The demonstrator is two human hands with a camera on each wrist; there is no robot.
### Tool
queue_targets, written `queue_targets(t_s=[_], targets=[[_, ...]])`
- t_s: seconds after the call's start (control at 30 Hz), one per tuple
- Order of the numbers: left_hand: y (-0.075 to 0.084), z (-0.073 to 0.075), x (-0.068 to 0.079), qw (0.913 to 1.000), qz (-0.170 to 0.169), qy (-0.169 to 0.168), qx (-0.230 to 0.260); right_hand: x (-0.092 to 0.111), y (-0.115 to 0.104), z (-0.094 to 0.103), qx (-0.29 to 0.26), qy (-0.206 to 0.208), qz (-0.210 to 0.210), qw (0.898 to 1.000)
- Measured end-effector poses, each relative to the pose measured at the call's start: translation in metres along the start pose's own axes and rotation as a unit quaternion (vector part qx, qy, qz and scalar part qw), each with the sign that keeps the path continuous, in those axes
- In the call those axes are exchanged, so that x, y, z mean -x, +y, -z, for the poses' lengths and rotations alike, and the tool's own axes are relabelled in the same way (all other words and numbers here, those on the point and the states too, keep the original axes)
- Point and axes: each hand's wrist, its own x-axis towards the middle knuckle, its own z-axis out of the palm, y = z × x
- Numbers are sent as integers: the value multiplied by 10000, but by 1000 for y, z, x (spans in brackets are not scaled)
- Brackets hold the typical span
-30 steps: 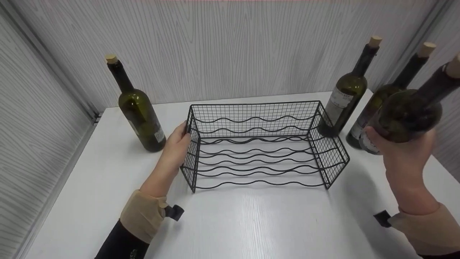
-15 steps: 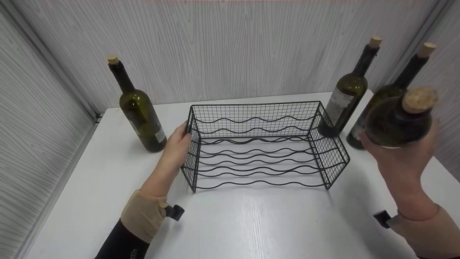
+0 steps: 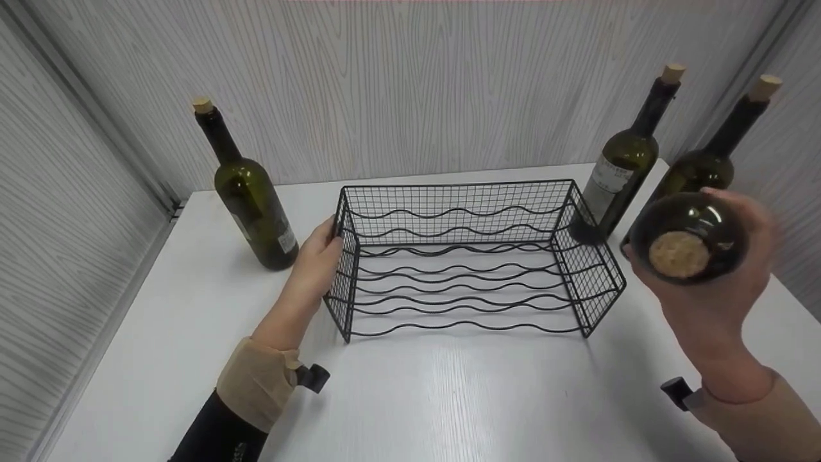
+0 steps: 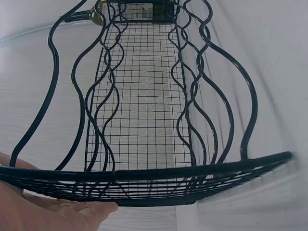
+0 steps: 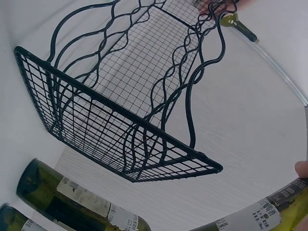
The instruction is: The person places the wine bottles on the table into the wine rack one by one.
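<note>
A black wire wine rack (image 3: 458, 184) with wavy bars lies on the white table. My left hand (image 3: 314, 260) grips its left mesh side; in the left wrist view the fingers (image 4: 79, 211) lie along that panel. To the right of the rack, my right hand (image 3: 718, 308) holds a green glass wine bottle (image 3: 718, 218) off the table. Its cork (image 3: 680, 255) points toward the head camera, hiding most of its body. The label of this held bottle (image 5: 255, 217) shows at the lower right of the right wrist view.
One corked wine bottle (image 3: 253, 208) stands left of the rack. Two more, a labelled bottle (image 3: 619, 167) and a bottle (image 3: 702, 170) partly behind my right hand, stand at the right. A grey wood-grain panel (image 3: 410, 90) rises behind the table.
My right hand has tipped the wine bottle, its neck swinging from up and right to pointing at the head camera, and shifted slightly left. The left hand and the rack stay put.
</note>
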Motion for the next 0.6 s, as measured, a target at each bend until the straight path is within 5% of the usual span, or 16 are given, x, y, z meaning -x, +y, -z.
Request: queue_targets(t_s=[0.6], targets=[[-2,0,1,9999,-83,-80,108,12,7,-8,336,117,1079,9935]])
